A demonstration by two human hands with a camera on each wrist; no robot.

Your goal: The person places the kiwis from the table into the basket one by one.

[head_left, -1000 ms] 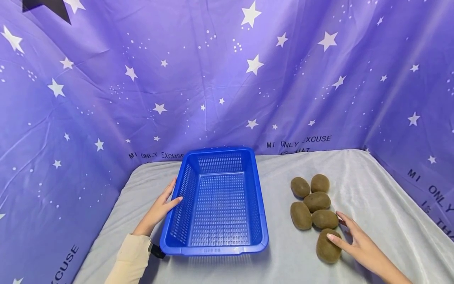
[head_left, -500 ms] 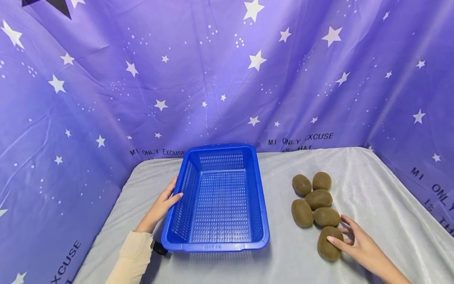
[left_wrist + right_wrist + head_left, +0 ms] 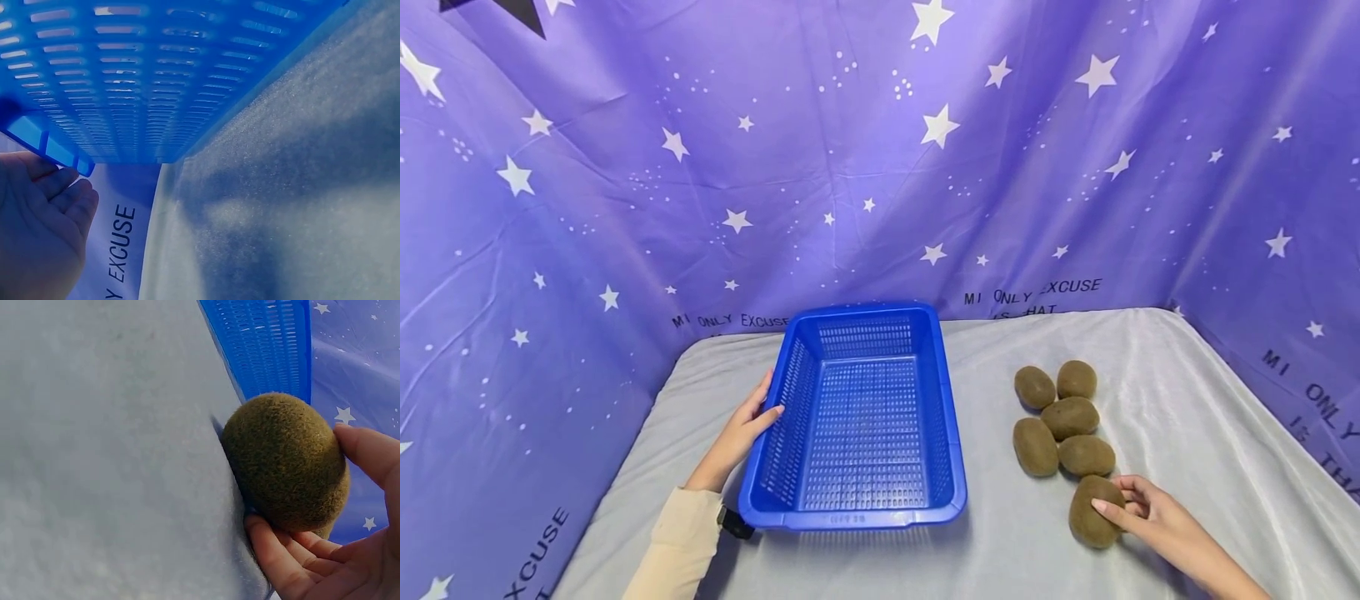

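A blue plastic basket (image 3: 865, 433) with slotted walls stands on the table, nothing inside it. My left hand (image 3: 741, 433) grips its left rim, thumb over the edge and fingers outside; the left wrist view shows the fingers (image 3: 75, 200) against the underside of the rim. At the right lie several brown fuzzy kiwis. My right hand (image 3: 1157, 517) holds the nearest kiwi (image 3: 1093, 512) between thumb and fingers. In the right wrist view that kiwi (image 3: 284, 462) appears at the cloth, with the thumb on one side and the fingers curled under the other.
The other kiwis (image 3: 1070, 418) sit in a loose cluster just beyond the held one. A pale grey cloth (image 3: 992, 533) covers the table. Purple curtains (image 3: 865, 167) printed with white stars surround it at the back and sides.
My right fingers have drawn away from the neighbouring kiwi and closed round the nearest one. The left hand stays on the basket rim.
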